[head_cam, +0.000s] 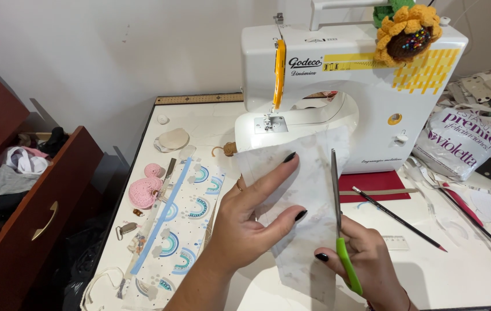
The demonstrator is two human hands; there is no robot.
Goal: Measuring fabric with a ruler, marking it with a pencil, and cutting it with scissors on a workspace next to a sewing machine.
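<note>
1. Fingers (289,158) of the left hand (251,222) spread wide and flat against a pale fabric piece (303,230), thumb and forefinger pinning it up off the worktop (464,270), apparently to keep the cloth taut for the blades
2. At far left an open wooden drawer (32,230) holds loose clothing; on the worktop a rainbow-print fabric (179,230) lies beside a pink crocheted heart (144,192)
3. The fabric piece hangs in front of the white sewing machine (343,86), its long axis running from upper left near the needle plate down to lower right
4. Right hand (369,265), closed round green-handled scissors (340,219), points the blades nearly straight up and away from the person, along the cloth's right edge
5. A dark pencil (398,217) and a plastic bag (461,141) lie to the right
</note>
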